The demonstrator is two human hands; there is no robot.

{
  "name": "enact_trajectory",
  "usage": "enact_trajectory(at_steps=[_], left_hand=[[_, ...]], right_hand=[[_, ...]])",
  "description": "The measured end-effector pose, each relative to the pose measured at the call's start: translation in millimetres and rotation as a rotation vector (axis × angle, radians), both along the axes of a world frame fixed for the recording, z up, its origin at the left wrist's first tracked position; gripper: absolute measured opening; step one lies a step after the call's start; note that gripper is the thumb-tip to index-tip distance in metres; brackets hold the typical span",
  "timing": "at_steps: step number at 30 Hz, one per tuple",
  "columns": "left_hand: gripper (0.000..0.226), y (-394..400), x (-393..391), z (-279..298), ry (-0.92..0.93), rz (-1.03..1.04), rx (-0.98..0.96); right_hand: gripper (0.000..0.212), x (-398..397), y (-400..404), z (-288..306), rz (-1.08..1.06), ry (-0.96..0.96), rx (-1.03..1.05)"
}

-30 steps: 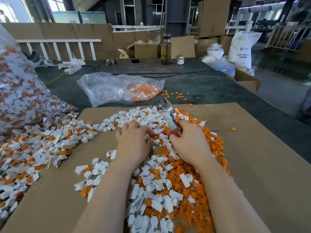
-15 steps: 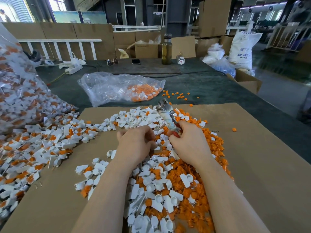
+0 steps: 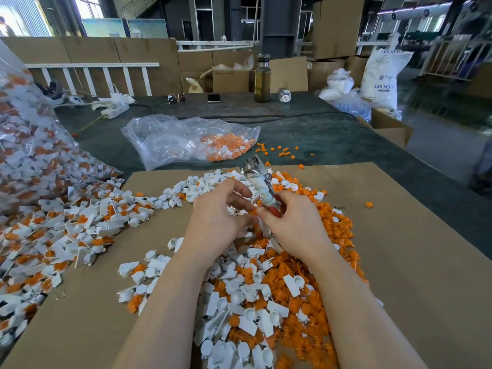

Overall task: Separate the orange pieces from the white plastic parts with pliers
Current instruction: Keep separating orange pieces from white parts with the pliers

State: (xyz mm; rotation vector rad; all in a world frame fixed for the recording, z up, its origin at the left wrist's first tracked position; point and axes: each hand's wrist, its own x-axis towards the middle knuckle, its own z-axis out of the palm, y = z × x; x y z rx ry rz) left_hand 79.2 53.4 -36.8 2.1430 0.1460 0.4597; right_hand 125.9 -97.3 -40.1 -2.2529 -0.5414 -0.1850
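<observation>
My right hand (image 3: 295,225) grips the pliers (image 3: 262,185), whose taped handles and metal jaws point up and away from me. My left hand (image 3: 218,219) is raised just left of it, fingers curled, with a small orange piece (image 3: 254,211) pinched where the fingertips of both hands meet. Below both hands lies a heap of white plastic parts (image 3: 247,310) mixed with loose orange pieces (image 3: 327,235) on a brown cardboard sheet (image 3: 415,275). A wider spread of white parts with orange pieces still in them (image 3: 66,230) covers the left.
A clear bag (image 3: 186,139) holding orange and white pieces lies beyond the cardboard. A big full bag (image 3: 24,145) leans at the far left. Stray orange pieces (image 3: 282,151) dot the dark table. A bottle (image 3: 262,78), a phone (image 3: 213,98) and boxes stand at the back.
My left hand has lifted off the heap and opened its fingers toward the right hand; an orange piece now shows between the fingertips. The pliers stay upright in my right hand.
</observation>
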Motion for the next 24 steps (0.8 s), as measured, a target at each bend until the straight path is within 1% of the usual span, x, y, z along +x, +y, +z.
enact_trajectory(at_steps=[3, 6, 8, 10, 11, 12, 14, 17, 21, 24], left_hand=[[0.04, 0.2, -0.5, 0.9, 0.007, 0.006, 0.036], [0.042, 11.3, -2.9, 0.0, 0.072, 0.12, 0.069], [0.044, 22.5, -4.5, 0.0, 0.227, 0.179, 0.165], [0.05, 28.5, -5.4, -0.5, 0.437, 0.188, 0.352], [0.051, 28.9, -5.2, -1.0, 0.498, 0.183, 0.401], [0.05, 28.4, -4.6, -1.2, 0.515, 0.176, 0.397], [0.041, 26.3, -3.6, -1.5, 0.483, 0.148, 0.35], [0.025, 23.9, -3.2, -2.0, 0.449, 0.132, 0.364], [0.015, 25.8, -4.0, -3.3, 0.41, 0.153, 0.273], [0.005, 25.3, -5.2, -2.9, 0.358, 0.12, 0.234]], right_hand=[[0.017, 0.3, 1.7, -1.3, -0.004, -0.039, -0.04], [0.016, 1.7, 2.2, -2.3, -0.036, -0.034, -0.037], [0.017, 2.7, 1.6, -3.0, -0.059, -0.04, -0.022], [0.017, 3.3, 0.8, -3.1, -0.072, -0.049, -0.013], [0.017, 3.4, 0.7, -3.2, -0.074, -0.051, -0.013], [0.018, 3.4, 0.8, -3.3, -0.075, -0.053, -0.015], [0.019, 2.9, 1.3, -3.6, -0.072, -0.062, -0.023], [0.02, 2.7, 1.0, -4.2, -0.069, -0.077, -0.035], [0.018, 3.4, 1.2, -4.9, -0.071, -0.08, -0.038], [0.016, 3.9, 1.3, -5.6, -0.074, -0.085, -0.036]])
